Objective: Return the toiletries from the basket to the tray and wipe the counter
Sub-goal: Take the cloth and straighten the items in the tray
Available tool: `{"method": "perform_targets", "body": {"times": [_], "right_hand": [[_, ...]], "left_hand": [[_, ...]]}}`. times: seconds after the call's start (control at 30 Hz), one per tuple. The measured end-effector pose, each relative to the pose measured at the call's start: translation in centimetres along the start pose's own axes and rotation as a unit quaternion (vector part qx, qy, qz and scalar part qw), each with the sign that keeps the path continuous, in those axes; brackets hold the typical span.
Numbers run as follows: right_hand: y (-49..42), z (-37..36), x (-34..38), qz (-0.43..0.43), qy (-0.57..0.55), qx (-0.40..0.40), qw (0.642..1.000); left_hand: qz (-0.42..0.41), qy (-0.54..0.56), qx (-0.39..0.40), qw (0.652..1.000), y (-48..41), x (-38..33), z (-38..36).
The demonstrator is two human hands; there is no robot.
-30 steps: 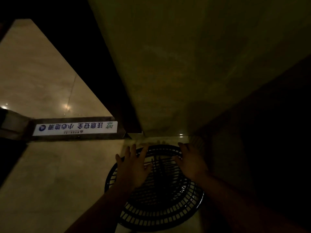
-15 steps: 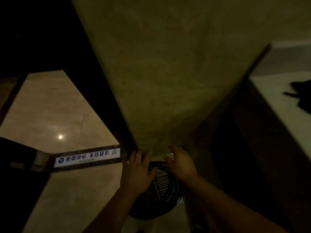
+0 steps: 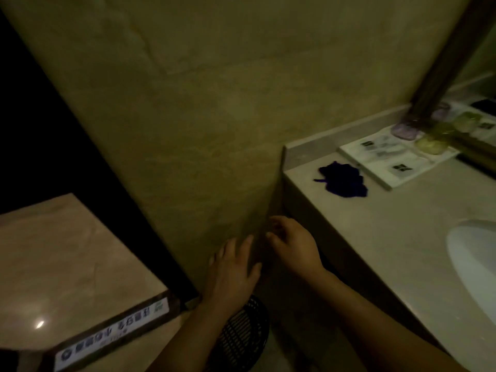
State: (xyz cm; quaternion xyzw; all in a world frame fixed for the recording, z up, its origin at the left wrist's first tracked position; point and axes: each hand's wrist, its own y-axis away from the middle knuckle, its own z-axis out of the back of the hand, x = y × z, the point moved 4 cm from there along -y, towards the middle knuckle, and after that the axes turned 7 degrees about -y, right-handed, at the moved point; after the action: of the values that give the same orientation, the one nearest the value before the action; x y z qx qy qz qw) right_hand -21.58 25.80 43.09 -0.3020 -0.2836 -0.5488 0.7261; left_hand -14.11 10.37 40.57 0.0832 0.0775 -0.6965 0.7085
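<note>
Both hands have lifted off the basket (image 3: 243,334), now low on floor. Left hand (image 3: 232,275) open, empty; right hand (image 3: 294,247) fingers curled, grip unclear. Tray (image 3: 397,157) w/ toiletries, cloth (image 3: 342,179) on worktop (image 3: 389,224): prob wiping next.

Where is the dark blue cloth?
The dark blue cloth lies on the counter, upper right of the head view, just left of the white tray.
</note>
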Motion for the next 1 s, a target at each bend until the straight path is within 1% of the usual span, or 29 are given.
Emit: {"method": "perform_targets", "body": {"times": [0.13, 0.3, 0.4, 0.6, 0.8, 1.0], "right_hand": [[-0.9, 4.4, -1.8, -0.02, -0.006, -0.032, 0.999], [-2.2, 8.4, -5.3, -0.034, -0.017, -0.033, 0.999], [-3.3, 10.5, -8.1, -0.053, -0.008, -0.042, 0.998], [-4.6, 14.0, -13.7, -0.082, 0.014, -0.035, 0.996], [-7.5, 15.8, -16.4, -0.082, 0.016, -0.043, 0.996], [-11.9, 14.5, -16.7, -0.085, 0.026, -0.064, 0.994]], "left_hand": [[-0.035, -0.004, -0.005, 0.999, -2.9, -4.0, 1.2], [-0.055, -0.033, 0.013, 0.998, -6.8, -8.3, 1.1], [-0.072, -0.041, 0.028, 0.996, -9.7, -11.1, 0.4], [-0.096, -0.077, 0.046, 0.991, -15.1, -15.6, -1.7], [-0.112, -0.11, 0.039, 0.987, -20.2, -17.1, -3.4], [-0.143, -0.122, 0.069, 0.98, -24.1, -16.3, -6.3]]}}
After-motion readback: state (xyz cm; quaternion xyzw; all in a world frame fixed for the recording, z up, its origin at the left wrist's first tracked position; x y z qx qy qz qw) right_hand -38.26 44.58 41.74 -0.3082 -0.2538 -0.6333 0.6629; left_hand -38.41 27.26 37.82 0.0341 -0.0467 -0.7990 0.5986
